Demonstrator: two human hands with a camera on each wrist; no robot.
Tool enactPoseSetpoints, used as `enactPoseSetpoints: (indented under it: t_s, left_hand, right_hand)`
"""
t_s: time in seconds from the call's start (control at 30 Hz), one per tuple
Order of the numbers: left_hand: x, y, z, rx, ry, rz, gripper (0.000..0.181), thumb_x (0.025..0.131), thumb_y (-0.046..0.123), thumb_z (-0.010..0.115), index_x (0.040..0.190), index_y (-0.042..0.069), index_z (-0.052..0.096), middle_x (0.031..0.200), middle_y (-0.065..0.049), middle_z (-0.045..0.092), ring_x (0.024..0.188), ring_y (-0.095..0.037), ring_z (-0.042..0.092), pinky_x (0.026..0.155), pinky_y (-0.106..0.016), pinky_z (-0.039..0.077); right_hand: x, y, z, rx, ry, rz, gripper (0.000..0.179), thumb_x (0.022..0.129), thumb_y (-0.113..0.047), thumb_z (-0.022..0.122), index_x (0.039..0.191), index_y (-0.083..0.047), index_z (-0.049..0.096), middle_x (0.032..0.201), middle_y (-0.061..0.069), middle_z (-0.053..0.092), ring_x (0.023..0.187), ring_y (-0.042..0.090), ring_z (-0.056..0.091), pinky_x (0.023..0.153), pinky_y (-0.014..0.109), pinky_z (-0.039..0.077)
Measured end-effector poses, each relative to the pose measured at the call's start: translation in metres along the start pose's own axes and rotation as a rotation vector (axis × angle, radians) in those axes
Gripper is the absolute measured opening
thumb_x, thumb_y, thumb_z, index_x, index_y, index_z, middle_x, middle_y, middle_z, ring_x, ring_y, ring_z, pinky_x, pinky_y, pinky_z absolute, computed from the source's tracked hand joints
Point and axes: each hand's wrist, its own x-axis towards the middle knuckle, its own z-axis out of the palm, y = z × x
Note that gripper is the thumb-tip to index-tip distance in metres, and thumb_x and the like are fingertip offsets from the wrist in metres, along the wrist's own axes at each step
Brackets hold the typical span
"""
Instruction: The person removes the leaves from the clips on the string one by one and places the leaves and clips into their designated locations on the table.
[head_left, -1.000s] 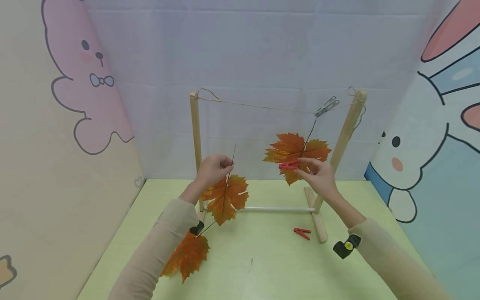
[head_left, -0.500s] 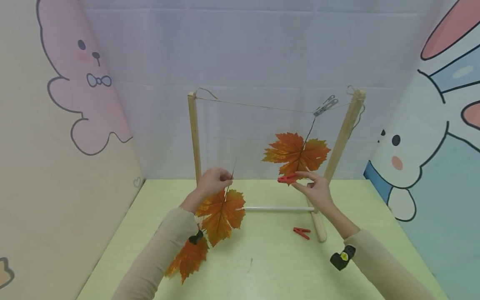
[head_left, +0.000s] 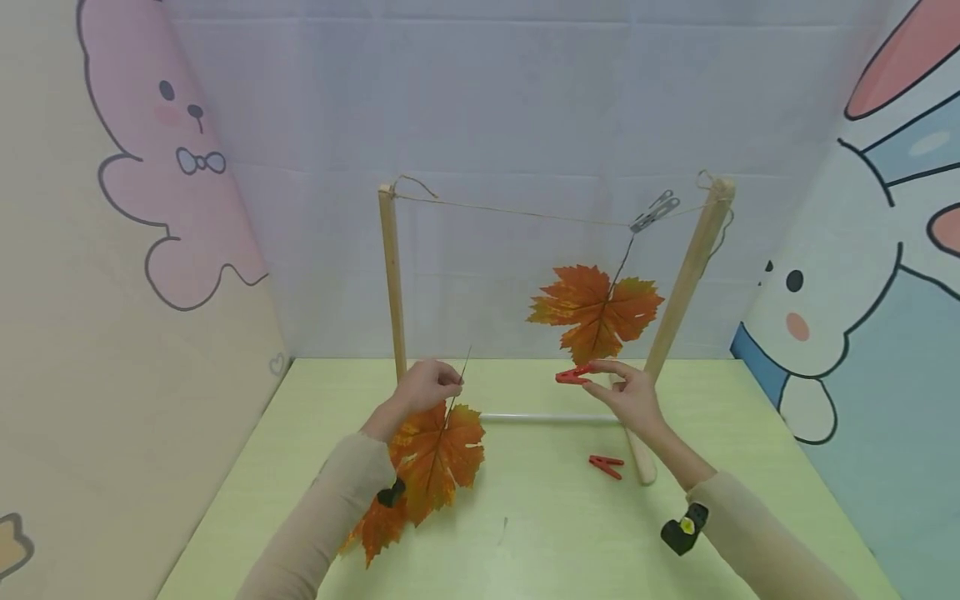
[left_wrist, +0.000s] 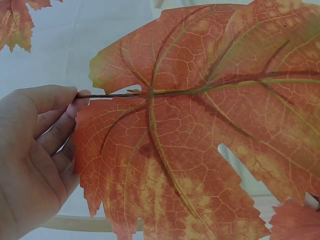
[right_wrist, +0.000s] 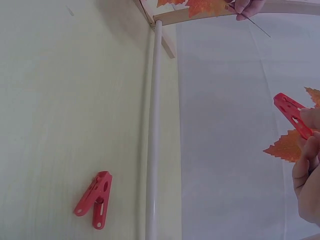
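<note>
My left hand (head_left: 427, 388) pinches the thin dark stem of an orange artificial maple leaf (head_left: 438, 462), which hangs below the fingers; the left wrist view shows the leaf (left_wrist: 200, 100) close up. A red clothespin (head_left: 572, 376) is held by its handle ends between thumb and finger of my right hand (head_left: 633, 396). Behind and above that hand, another orange leaf (head_left: 596, 308) hangs by its stem from a grey clothespin (head_left: 654, 212) clipped to the string (head_left: 517, 212). The string runs between two wooden posts.
A second red clothespin (head_left: 606, 466) lies on the pale green table (head_left: 555, 533). Another leaf (head_left: 378, 529) lies at the left, partly behind the held one. The left post (head_left: 392, 283), right post (head_left: 690, 275) and a white crossbar (head_left: 551, 417) form the rack.
Both hands have come down in the head view, the left one bringing its leaf lower in front of the leaf on the table. The red clothespin has dropped with the right hand.
</note>
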Motion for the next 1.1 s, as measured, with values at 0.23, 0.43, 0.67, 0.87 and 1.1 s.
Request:
enactPoseSetpoints:
  t_s: [0.23, 0.43, 0.67, 0.87, 1.1]
  left_hand:
    - [-0.007, -0.010, 0.008, -0.031, 0.001, -0.004, 0.012, 0.084, 0.012, 0.062, 0.090, 0.007, 0.070, 0.084, -0.003, 0.067, 0.079, -0.017, 0.061, 0.069, -0.031, 0.050]
    - [-0.011, -0.020, 0.010, -0.043, 0.020, 0.009, 0.012, 0.084, 0.010, 0.062, 0.090, 0.005, 0.070, 0.085, -0.005, 0.067, 0.079, -0.018, 0.061, 0.068, -0.032, 0.050]
    - [-0.018, -0.030, 0.016, -0.060, -0.023, -0.019, 0.011, 0.082, 0.007, 0.062, 0.089, 0.002, 0.070, 0.080, -0.005, 0.067, 0.074, -0.016, 0.062, 0.065, -0.030, 0.050]
    - [-0.024, -0.036, 0.023, -0.082, -0.039, -0.058, 0.011, 0.082, 0.007, 0.062, 0.089, 0.002, 0.070, 0.080, -0.004, 0.067, 0.074, -0.015, 0.062, 0.065, -0.030, 0.050]
    - [-0.026, -0.047, 0.032, -0.066, -0.037, -0.027, 0.012, 0.083, 0.006, 0.062, 0.089, 0.001, 0.070, 0.081, -0.006, 0.068, 0.070, -0.014, 0.062, 0.061, -0.028, 0.049]
  right_hand:
    - [-0.011, -0.004, 0.000, -0.009, -0.015, 0.027, 0.032, 0.080, -0.002, 0.066, 0.108, 0.010, 0.060, 0.106, 0.028, 0.060, 0.037, 0.001, 0.020, 0.037, 0.020, 0.023]
    - [-0.012, 0.029, -0.001, -0.043, -0.007, 0.034, 0.031, 0.079, -0.010, 0.070, 0.106, 0.003, 0.064, 0.116, 0.023, 0.057, 0.045, -0.009, 0.033, 0.038, 0.022, 0.026]
    - [-0.020, 0.054, -0.001, -0.076, -0.014, 0.086, 0.033, 0.078, -0.017, 0.071, 0.105, 0.000, 0.065, 0.106, 0.020, 0.062, 0.041, 0.002, 0.023, 0.038, 0.022, 0.026]
    - [-0.026, 0.066, 0.001, -0.145, 0.014, 0.076, 0.030, 0.078, -0.015, 0.071, 0.104, 0.000, 0.066, 0.102, 0.017, 0.065, 0.056, 0.002, 0.047, 0.052, 0.020, 0.041]
    - [-0.032, 0.075, 0.001, -0.094, 0.009, 0.115, 0.031, 0.079, -0.012, 0.070, 0.105, 0.003, 0.064, 0.103, 0.022, 0.063, 0.067, 0.013, 0.063, 0.058, 0.021, 0.049]
